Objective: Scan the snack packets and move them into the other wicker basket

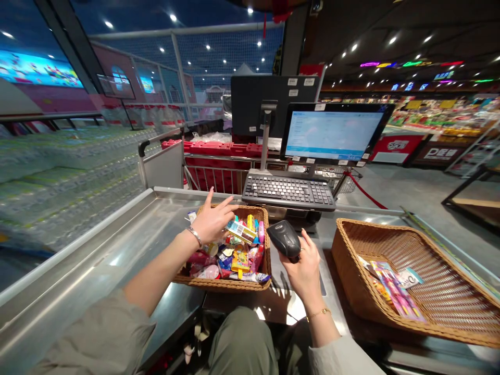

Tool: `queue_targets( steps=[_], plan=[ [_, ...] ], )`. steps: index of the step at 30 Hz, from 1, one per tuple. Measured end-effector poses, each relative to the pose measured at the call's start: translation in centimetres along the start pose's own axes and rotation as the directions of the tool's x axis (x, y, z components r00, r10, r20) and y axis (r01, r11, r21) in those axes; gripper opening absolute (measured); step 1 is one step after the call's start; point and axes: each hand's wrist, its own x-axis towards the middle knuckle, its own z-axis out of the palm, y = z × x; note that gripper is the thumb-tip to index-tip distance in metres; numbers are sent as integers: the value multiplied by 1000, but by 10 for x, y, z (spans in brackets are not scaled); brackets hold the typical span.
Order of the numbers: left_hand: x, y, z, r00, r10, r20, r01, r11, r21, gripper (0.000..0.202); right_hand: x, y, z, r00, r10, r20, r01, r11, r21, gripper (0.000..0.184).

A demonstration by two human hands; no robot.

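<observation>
My left hand (213,224) is over a wicker basket (226,284) full of small packaged sweets. It holds a yellow and white packet (244,232) whose barcode faces up; the thumb is hidden and the outer fingers are spread. My right hand (302,265) grips a black barcode scanner (284,238), its head angled left toward the packet. Around the packet lie a yellow patterned pack (240,261), a pink wrapper (258,258) and a blue and white tube-like pack (250,277).
At right, a second wicker basket (339,260) contains a pink and purple pack (398,294) and a white packet (410,277). Behind are a keyboard (289,188) and a lit monitor (332,133). A metal counter (172,211) extends left, near a cart (211,174).
</observation>
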Motion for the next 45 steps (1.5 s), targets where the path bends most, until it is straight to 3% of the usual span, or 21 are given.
queue_targets(
  steps=[8,14,19,25,45],
  plan=[
    [11,2,-17,990,-3,-140,8,999,37,21,12,-9,-13,991,-129,-31,126,989,-82,33],
    [27,11,-19,967,0,-256,16,998,57,16,26,-19,-28,975,-223,-12,218,962,-167,10],
    [41,15,-22,950,8,-311,14,997,71,15,33,-22,-35,967,-255,29,255,945,-204,7],
    [51,18,-23,944,17,-330,12,996,86,19,39,-28,-41,966,-246,78,257,939,-227,15],
    [57,18,-23,949,5,-316,13,998,56,25,39,-26,-44,970,-208,123,232,946,-227,17]
  ],
)
